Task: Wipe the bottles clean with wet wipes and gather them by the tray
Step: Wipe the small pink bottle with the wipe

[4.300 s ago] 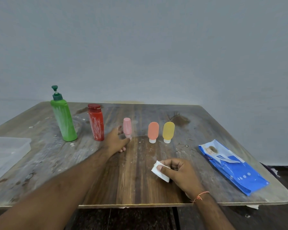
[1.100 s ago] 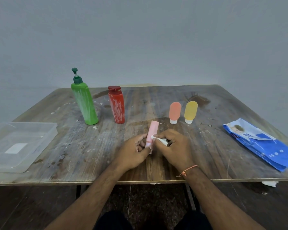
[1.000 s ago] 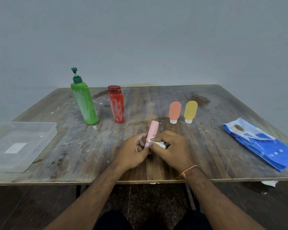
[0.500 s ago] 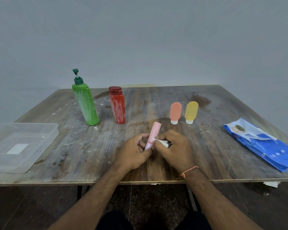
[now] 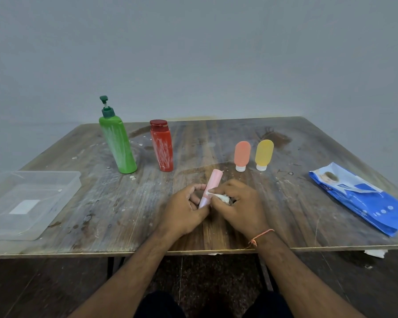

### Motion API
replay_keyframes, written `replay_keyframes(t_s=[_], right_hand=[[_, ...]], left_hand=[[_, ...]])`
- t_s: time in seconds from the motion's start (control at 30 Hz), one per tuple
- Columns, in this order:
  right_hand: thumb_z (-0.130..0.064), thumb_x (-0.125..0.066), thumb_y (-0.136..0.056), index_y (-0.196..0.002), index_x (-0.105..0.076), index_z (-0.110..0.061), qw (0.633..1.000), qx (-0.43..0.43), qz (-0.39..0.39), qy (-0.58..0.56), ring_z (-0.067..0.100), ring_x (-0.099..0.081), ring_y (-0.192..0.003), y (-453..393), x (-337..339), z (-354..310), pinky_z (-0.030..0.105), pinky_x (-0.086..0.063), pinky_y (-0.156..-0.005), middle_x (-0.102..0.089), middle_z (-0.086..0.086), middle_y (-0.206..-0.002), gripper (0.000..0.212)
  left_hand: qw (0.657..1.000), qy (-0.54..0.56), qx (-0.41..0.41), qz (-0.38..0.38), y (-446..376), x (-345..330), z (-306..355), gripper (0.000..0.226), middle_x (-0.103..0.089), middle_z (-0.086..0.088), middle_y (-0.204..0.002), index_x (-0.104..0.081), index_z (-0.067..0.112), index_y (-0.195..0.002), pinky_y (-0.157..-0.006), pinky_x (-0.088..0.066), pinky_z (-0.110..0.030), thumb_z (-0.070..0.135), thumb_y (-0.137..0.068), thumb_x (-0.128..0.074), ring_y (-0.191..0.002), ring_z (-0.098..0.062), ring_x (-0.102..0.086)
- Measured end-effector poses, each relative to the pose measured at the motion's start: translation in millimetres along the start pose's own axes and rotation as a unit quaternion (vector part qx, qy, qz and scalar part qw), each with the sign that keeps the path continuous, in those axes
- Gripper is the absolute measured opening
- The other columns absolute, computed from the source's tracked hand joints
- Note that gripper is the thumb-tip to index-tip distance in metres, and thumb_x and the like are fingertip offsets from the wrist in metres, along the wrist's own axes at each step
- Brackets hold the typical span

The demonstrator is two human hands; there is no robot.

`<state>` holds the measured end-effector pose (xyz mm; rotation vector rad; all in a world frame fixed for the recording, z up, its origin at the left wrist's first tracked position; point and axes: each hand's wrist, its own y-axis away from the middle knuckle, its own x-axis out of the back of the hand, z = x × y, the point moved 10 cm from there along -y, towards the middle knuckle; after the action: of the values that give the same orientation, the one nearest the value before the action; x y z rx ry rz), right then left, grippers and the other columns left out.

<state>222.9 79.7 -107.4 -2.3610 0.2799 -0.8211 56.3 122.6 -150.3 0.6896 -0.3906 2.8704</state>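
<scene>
— Held where? Pink bottle [image 5: 211, 188] gripped low in the left hand [image 5: 184, 213], tilted, just above the bench [image 5: 97, 203].
— And the right hand [image 5: 236, 206]? Fingers [image 5: 218, 188] curled round a wet wipe [image 5: 220, 197], pressed against the bottle's side.
— Risk? Could slip out sideways, probably; slick from the wipe, held only at its foot.
— Others? Still smeared, well beyond the fingers; tray [image 5: 32, 180] far left.

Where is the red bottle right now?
The red bottle stands upright on the far left part of the table, just right of the green pump bottle.
</scene>
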Motion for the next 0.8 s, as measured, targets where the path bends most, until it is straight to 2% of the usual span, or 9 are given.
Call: replay_keyframes(t_s=[0.1,0.17,0.27,0.37,0.43,0.53,0.6,0.67,0.8], right_hand=[[-0.025,-0.083,-0.084,-0.097,-0.086,-0.029,1.000,0.005,-0.007,-0.009,0.004,-0.068,-0.083,1,-3,-1,0.023,-0.053,-0.067,-0.071,-0.017,-0.089,0.014],[-0.024,-0.084,-0.086,-0.095,-0.084,-0.026,1.000,-0.009,0.021,-0.009,0.004,-0.068,-0.082,0,3,5,0.025,-0.053,-0.066,-0.072,-0.016,-0.088,0.010],[-0.024,-0.083,-0.090,-0.103,-0.084,-0.027,0.999,-0.017,0.027,0.005,0.003,-0.069,-0.088,-1,6,6,0.025,-0.056,-0.072,-0.074,-0.016,-0.095,0.014],[-0.024,-0.084,-0.086,-0.100,-0.086,-0.027,1.000,-0.004,-0.009,-0.009,0.004,-0.070,-0.087,1,-2,2,0.025,-0.056,-0.071,-0.074,-0.016,-0.093,0.014],[-0.030,-0.081,-0.084,-0.093,-0.085,-0.026,1.000,-0.015,-0.002,-0.012,0.006,-0.069,-0.083,1,-1,6,0.030,-0.056,-0.068,-0.074,-0.015,-0.088,0.010],[-0.030,-0.081,-0.087,-0.092,-0.083,-0.023,0.998,-0.052,0.046,0.002,0.006,-0.069,-0.082,-1,8,18,0.031,-0.056,-0.069,-0.074,-0.014,-0.087,0.008],[-0.024,-0.083,-0.089,-0.099,-0.085,-0.025,0.998,-0.051,0.040,-0.001,0.004,-0.069,-0.087,-2,8,16,0.022,-0.055,-0.071,-0.075,-0.017,-0.092,0.010],[-0.023,-0.084,-0.089,-0.103,-0.085,-0.025,0.999,-0.039,0.012,-0.012,0.002,-0.069,-0.091,-1,4,11,0.012,-0.051,-0.073,-0.075,-0.017,-0.096,0.014],[-0.023,-0.086,-0.084,-0.092,-0.084,-0.022,0.998,-0.061,0.028,-0.013,0.006,-0.070,-0.085,-1,5,18,0.015,-0.051,-0.069,-0.075,-0.015,-0.087,0.008]], left_hand=[[1.000,-0.005,0.000,-0.006,1,0,3,0.042,-0.071,0.004,-0.077,-0.066,0.036,-0.131,-0.055,-0.049,-0.020,0.027,-0.092,-0.080,-0.058,-0.002,-0.060],[1.000,0.003,-0.004,-0.007,2,0,6,0.037,-0.071,0.005,-0.076,-0.066,0.038,-0.128,-0.055,-0.050,-0.021,0.033,-0.094,-0.079,-0.058,-0.002,-0.061],[1.000,-0.001,0.003,-0.006,2,0,5,0.036,-0.073,0.008,-0.077,-0.065,0.040,-0.127,-0.055,-0.050,-0.020,0.041,-0.094,-0.078,-0.060,-0.003,-0.064],[1.000,0.007,0.010,-0.011,0,0,-1,0.038,-0.073,0.005,-0.080,-0.066,0.038,-0.128,-0.063,-0.060,-0.037,0.036,-0.093,-0.079,-0.064,-0.010,-0.067],[1.000,0.006,0.010,-0.016,-1,-1,-2,0.038,-0.074,0.005,-0.081,-0.064,0.042,-0.125,-0.067,-0.061,-0.042,0.033,-0.092,-0.080,-0.066,-0.014,-0.069],[1.000,-0.004,0.011,-0.023,0,-3,0,0.041,-0.076,0.003,-0.085,-0.065,0.039,-0.129,-0.062,-0.058,-0.031,0.036,-0.091,-0.081,-0.071,-0.020,-0.072],[1.000,-0.007,0.011,-0.027,0,-3,-1,0.045,-0.076,0.002,-0.087,-0.065,0.035,-0.135,-0.061,-0.055,-0.024,0.035,-0.093,-0.080,-0.072,-0.017,-0.072],[0.999,-0.001,0.007,-0.034,0,-4,0,0.044,-0.075,0.002,-0.087,-0.064,0.033,-0.138,-0.063,-0.056,-0.023,0.034,-0.096,-0.077,-0.073,-0.014,-0.072],[0.999,0.005,-0.016,-0.043,0,-4,4,0.036,-0.074,0.004,-0.087,-0.065,0.035,-0.136,-0.067,-0.056,-0.026,0.029,-0.100,-0.070,-0.075,-0.013,-0.071]])
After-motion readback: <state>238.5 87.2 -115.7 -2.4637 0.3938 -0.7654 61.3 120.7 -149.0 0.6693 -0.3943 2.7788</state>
